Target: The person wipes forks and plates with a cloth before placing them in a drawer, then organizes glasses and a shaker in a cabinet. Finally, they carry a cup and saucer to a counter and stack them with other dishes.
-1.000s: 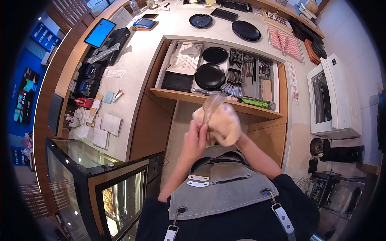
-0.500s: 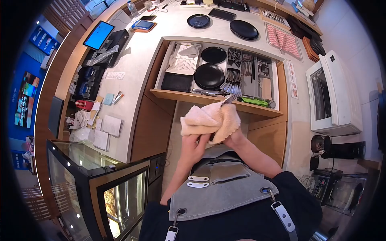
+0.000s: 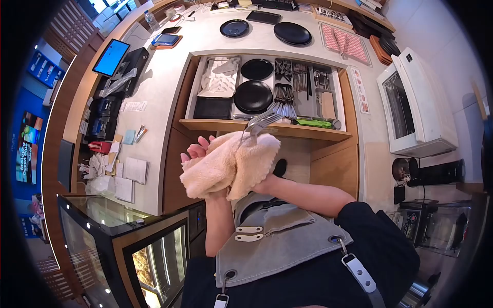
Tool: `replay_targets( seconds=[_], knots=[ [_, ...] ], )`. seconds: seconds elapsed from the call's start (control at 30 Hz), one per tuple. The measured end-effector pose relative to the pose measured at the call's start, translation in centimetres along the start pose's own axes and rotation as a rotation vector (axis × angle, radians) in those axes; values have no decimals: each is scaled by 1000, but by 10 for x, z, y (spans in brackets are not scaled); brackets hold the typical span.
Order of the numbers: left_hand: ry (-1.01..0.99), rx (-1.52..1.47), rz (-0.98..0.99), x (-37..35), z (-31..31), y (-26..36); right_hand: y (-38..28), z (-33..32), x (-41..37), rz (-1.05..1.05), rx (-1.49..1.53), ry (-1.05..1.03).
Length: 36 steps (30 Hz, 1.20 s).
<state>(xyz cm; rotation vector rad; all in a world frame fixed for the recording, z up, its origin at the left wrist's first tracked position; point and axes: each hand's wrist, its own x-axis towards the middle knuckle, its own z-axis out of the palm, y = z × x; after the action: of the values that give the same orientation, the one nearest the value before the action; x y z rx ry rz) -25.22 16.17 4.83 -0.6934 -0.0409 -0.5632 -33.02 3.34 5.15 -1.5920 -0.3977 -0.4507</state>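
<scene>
A pale pink cloth (image 3: 210, 167) is bunched over both hands in front of the open drawer (image 3: 267, 127). Several forks (image 3: 263, 122) stick up out of the cloth, tines toward the drawer. My right hand (image 3: 264, 185) is wrapped in the cloth around the forks' lower part, its fingers mostly covered. My left hand (image 3: 197, 149) is under the cloth's left side, palm up, with its fingers spread past the edge. The drawer holds black plates (image 3: 253, 96), a cutlery tray (image 3: 292, 84) with forks and other cutlery, and a green packet (image 3: 313, 123).
On the counter (image 3: 164, 66) are black plates (image 3: 292, 33), a phone (image 3: 165, 40), notepads (image 3: 136, 170) and a tablet screen (image 3: 111, 57). A white oven (image 3: 418, 108) stands at the right, a glass display case (image 3: 118, 220) at the lower left.
The cloth and both hands have moved left and slightly down in view. My left hand has opened, its fingers now showing beyond the cloth. More of the forks shows.
</scene>
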Motion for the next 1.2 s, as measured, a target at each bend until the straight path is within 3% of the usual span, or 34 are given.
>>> replay_targets(
  seconds=[0.07,0.13,0.23,0.43,0.47,0.53,0.6,0.67,0.77,0.8,0.83,0.9,0.97,1.1,1.2],
  knots=[
    [71,319,157,6,4,-9,-17,7,6,10,64,46],
    [-4,647,172,9,-7,4,-18,11,5,12,88,53],
    [18,869,278,12,-20,4,-4,10,-7,45,40,24],
    [161,765,244,15,-37,8,37,-4,-21,279,-120,28],
    [-24,702,40,20,-36,7,46,-10,-21,323,-163,22],
    [-82,1604,195,14,-30,-14,56,-27,-21,339,-246,-28],
    [395,1412,-54,20,-24,-19,59,-41,-28,292,-320,-99],
    [408,1548,-144,21,-22,-32,64,-53,-45,214,-398,-175],
    [461,1640,-268,24,-35,-40,66,-56,-55,430,-78,-84],
    [472,1668,-291,26,-40,-39,67,-62,-58,381,-251,-129],
    [481,1697,-316,27,-47,-36,70,-69,-60,435,-174,-131],
    [453,1653,-238,28,-71,-31,76,-84,-63,538,-18,-129],
    [418,1657,-197,33,-86,-35,42,-99,-38,552,111,-78],
    [421,1747,-79,62,-104,-61,62,-140,-46,712,10,-109],
    [413,1753,-120,81,-123,-76,67,-164,-46,605,100,60]
  ],
)
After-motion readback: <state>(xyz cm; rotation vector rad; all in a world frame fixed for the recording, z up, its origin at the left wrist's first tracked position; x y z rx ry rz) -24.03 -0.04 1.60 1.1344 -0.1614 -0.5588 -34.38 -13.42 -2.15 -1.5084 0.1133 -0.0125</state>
